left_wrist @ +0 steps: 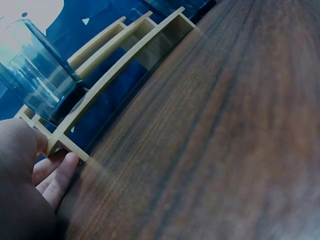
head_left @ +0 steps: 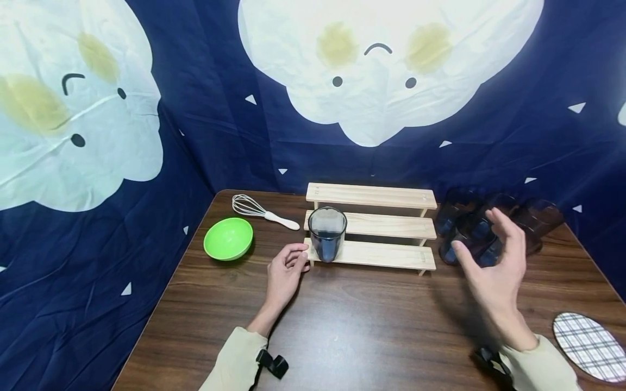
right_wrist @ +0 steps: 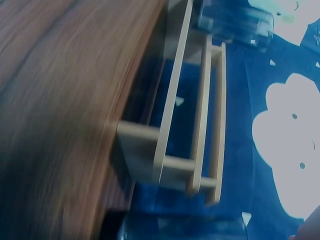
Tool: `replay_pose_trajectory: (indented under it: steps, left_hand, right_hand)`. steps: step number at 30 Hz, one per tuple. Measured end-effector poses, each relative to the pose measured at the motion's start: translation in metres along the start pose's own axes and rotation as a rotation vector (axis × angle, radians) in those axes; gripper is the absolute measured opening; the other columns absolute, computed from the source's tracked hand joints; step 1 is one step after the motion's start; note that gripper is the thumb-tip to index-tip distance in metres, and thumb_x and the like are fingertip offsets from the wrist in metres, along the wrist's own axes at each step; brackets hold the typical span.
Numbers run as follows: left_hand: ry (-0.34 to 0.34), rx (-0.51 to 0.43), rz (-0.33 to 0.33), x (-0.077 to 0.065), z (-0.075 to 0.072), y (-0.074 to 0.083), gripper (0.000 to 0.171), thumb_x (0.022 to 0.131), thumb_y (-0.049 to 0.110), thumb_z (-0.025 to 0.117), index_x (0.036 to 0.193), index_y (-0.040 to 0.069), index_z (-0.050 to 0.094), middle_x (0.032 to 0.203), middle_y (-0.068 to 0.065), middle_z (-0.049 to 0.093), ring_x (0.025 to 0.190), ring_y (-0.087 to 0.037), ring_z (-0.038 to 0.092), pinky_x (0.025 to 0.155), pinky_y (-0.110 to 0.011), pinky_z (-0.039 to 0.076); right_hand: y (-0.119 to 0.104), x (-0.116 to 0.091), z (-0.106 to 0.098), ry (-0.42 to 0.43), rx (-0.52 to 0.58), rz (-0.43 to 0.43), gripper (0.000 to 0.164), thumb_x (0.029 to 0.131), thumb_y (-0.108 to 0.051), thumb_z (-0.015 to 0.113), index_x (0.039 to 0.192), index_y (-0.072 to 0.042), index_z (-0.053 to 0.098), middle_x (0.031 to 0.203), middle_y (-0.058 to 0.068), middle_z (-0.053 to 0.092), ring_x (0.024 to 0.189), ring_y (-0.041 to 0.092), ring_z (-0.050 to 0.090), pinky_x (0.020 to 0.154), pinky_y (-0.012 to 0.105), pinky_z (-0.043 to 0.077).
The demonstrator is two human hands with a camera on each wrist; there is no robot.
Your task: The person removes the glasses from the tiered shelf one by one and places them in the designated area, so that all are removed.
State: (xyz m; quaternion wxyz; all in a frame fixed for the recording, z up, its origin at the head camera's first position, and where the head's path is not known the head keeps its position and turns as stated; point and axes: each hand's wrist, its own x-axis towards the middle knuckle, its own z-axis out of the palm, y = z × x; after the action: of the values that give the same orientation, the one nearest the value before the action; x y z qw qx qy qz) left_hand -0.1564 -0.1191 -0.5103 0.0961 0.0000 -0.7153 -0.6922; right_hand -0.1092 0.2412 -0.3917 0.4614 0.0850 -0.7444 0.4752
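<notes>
A three-tier wooden rack (head_left: 386,254) stands toward the back of the table. On the left end of its lowest step, one dark tinted glass (head_left: 326,231) sits upright. My left hand (head_left: 285,274) grips that same end of the rack; in the left wrist view its fingers (left_wrist: 64,172) curl under the wooden end beside the glass. Past the rack's other end, my right hand (head_left: 504,271) is raised, thumb and fingers spread wide with nothing between them. Several dark glasses (head_left: 543,214) cluster just beyond it, partly hidden by the hand.
A green bowl (head_left: 228,239) and a white-handled whisk (head_left: 281,219) lie left of the rack. At the right front edge is a checked oval mat (head_left: 589,346). Blue cloth (head_left: 205,136) with cloud prints hangs behind the brown wooden table (head_left: 342,326).
</notes>
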Motion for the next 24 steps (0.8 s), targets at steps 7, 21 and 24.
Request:
replay_pose_trajectory:
  steps: [7,21,24]
  left_hand:
    - [0.000,0.005,-0.006,0.000,0.000,-0.001,0.016,0.106,-0.003,0.071,0.120,-0.004,0.077,0.105,-0.024,0.080,0.092,-0.018,0.080,0.081,-0.029,0.073]
    - [0.001,0.010,-0.002,-0.001,-0.001,0.000,0.016,0.106,-0.003,0.071,0.121,-0.005,0.076,0.106,-0.025,0.080,0.094,-0.024,0.080,0.081,-0.029,0.073]
    - [0.000,0.010,-0.002,0.000,0.000,0.001,0.016,0.106,-0.003,0.071,0.120,-0.005,0.076,0.106,-0.025,0.080,0.094,-0.026,0.080,0.080,-0.029,0.073]
  right_hand:
    - [0.023,-0.012,0.021,-0.096,0.042,-0.017,0.076,0.082,-0.001,0.088,0.151,0.009,0.058,0.143,0.016,0.067,0.139,0.011,0.056,0.119,0.025,0.044]
    - [0.005,-0.023,0.054,-0.353,0.159,0.089,0.087,0.080,0.016,0.088,0.158,-0.004,0.057,0.142,0.022,0.069,0.135,0.011,0.057,0.118,0.022,0.046]
    - [-0.001,-0.025,0.060,-0.388,0.176,0.122,0.085,0.083,0.011,0.089,0.159,-0.006,0.056,0.142,0.021,0.069,0.134,0.012,0.057,0.117,0.023,0.046]
